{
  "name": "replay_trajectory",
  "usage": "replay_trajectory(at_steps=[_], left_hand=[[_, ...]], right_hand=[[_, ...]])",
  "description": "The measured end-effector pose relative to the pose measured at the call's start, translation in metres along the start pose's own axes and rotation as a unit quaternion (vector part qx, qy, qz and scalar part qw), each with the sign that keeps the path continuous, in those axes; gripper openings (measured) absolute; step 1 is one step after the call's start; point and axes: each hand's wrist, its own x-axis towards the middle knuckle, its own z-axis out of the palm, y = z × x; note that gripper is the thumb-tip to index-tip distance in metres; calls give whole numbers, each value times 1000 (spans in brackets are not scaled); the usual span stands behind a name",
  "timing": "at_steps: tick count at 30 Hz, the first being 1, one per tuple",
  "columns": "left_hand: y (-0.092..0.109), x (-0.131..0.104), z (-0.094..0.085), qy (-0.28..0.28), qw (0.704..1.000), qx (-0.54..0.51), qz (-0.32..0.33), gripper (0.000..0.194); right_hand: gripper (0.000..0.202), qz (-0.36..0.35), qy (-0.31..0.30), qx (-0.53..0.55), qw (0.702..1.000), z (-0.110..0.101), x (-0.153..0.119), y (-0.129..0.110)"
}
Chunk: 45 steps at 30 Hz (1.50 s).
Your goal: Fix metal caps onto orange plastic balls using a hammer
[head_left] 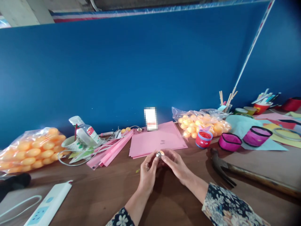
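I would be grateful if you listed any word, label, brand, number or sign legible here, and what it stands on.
No text is legible enough to quote.
Clear bottle: label, too blurred.
Pink paper: small dark marks, too small.
White upright item: pixelated.
Red pen cup: yellow marking, too blurred.

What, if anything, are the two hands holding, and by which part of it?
The left hand and right hand hold a small shiny round object by its sides.
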Motion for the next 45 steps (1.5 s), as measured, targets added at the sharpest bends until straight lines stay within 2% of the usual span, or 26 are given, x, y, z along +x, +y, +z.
replay_trajectory(at_steps=[8, 13, 19, 27, 36, 41, 45], left_hand=[[2, 2, 0, 36, 998, 48, 21, 43], [4, -1, 2, 13, 998, 56, 21, 43], [1, -1, 1, 3, 991, 117, 66, 29], [-3, 1, -1, 15, 987, 131, 87, 27], [-1, -1, -1, 18, 963, 211, 168, 21], [1, -2, 1, 5, 967, 200, 157, 22], [-1, -2, 1, -3, 977, 170, 127, 31]], right_hand=[[25, 19, 7, -19, 1000, 0, -1, -1], [25, 31, 17, -19, 999, 4, -1, -4], [23, 24, 14, -10, 1000, 2, 1, 1], [25, 12, -11, -8, 1000, 3, -1, -2], [27, -5, 0, -19, 1000, 4, -1, -4], [24, 14, -6, 23, 1000, 5, -2, -4], [24, 44, 1, 73, 996, 6, -3, -3]])
